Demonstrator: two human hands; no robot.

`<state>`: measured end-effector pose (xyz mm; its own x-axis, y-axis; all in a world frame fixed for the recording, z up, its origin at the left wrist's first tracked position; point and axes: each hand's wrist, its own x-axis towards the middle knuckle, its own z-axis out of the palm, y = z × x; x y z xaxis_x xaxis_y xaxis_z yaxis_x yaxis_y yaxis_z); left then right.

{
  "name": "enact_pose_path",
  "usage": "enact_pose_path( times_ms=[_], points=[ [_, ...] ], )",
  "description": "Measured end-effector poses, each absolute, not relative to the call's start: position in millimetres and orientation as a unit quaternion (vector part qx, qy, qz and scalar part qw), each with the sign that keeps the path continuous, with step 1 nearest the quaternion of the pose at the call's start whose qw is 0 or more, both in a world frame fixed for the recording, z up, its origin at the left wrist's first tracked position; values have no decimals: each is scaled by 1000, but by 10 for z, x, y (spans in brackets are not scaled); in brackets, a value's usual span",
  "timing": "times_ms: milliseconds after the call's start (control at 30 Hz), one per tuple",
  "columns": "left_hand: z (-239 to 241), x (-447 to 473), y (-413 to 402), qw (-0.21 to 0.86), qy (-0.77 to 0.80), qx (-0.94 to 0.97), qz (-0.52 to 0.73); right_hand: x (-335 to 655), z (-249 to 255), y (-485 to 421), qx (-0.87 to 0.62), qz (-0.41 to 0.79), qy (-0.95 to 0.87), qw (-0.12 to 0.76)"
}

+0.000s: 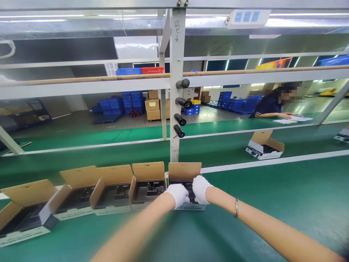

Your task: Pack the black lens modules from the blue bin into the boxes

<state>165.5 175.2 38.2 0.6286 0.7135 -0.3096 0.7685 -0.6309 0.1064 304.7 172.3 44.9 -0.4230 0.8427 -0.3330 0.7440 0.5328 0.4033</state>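
Both of my hands wear white gloves and work inside an open carton (184, 171) with a brown raised lid and a black moulded tray (191, 194). My left hand (178, 194) is over the tray's left and front part, its fingers curled down. At the tray's right side is my right hand (201, 189), fingers bent and pressed together. What either hand grips, if anything, is hidden behind the gloves. Touching on the left stands another open carton (148, 171), its black tray (141, 194) holding a small dark part (151, 186).
Several more open cartons (113, 176) line up leftward on the green bench (245, 218). A white post (177, 145) with black-wrapped pegs (183, 103) rises behind my carton. Beyond, another open carton (265, 154) sits on a green conveyor; a person (268, 105) leans over papers.
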Motion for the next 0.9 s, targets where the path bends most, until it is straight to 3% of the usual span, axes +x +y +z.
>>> enact_pose_path(
  times_ms=[200, 367, 533, 900],
  points=[
    [269, 1626, 1747, 0, 393, 904, -170, 3171, 580, 1696, 484, 51, 834, 259],
    [204, 1737, 1793, -37, 378, 902, -205, 3194, 831, 1581, 499, -9, 849, 175],
    [222, 1732, 1794, -59, 369, 906, -198, 3115, 581, 1468, 520, -89, 827, 192],
    [320, 1635, 1641, -47, 334, 925, -176, 3193, 269, 1467, 521, -78, 837, 147]
  ],
)
